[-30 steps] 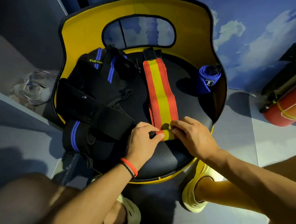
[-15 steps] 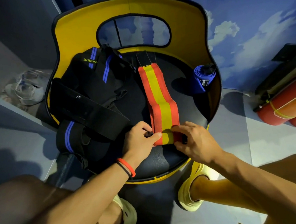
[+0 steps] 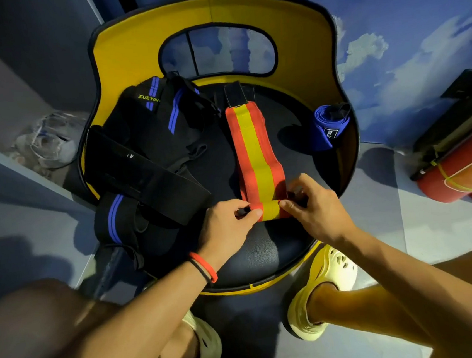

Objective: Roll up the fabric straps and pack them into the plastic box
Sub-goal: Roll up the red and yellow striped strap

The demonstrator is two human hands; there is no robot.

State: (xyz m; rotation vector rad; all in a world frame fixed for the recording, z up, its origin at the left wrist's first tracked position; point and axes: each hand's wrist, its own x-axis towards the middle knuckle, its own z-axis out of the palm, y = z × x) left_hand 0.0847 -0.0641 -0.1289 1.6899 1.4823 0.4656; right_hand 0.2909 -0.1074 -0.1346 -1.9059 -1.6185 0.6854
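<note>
1. A person's left hand [image 3: 228,223] and right hand [image 3: 312,213] meet at the near end of a red-and-yellow strap [image 3: 256,159] laid out on the black seat [image 3: 266,254] of a yellow-backed chair [image 3: 133,43].
2. The near end of the strap is turned into a small roll. The left hand's fingers [image 3: 254,213] are curled and pinch the roll's left end, and the right hand's fingers [image 3: 287,204] pinch its right end.
3. The rest of the strap lies flat and runs away from the hands toward the chair back, ending in a black tab [image 3: 235,96].
4. A blue strap [image 3: 329,126], already rolled, stands at the right edge of the seat, well apart from the hands.
5. A heap of black straps with blue stripes [image 3: 160,134] covers the left half of the seat, one end hanging over its edge.
6. A clear plastic container [image 3: 50,140] sits on the floor left of the chair. It is too blurred to show what it holds.
7. The left wrist carries a red band [image 3: 207,267]. Pale foam shoes [image 3: 322,295] rest on the floor below the seat, and red cylinders [image 3: 461,175] lie at the far right.
</note>
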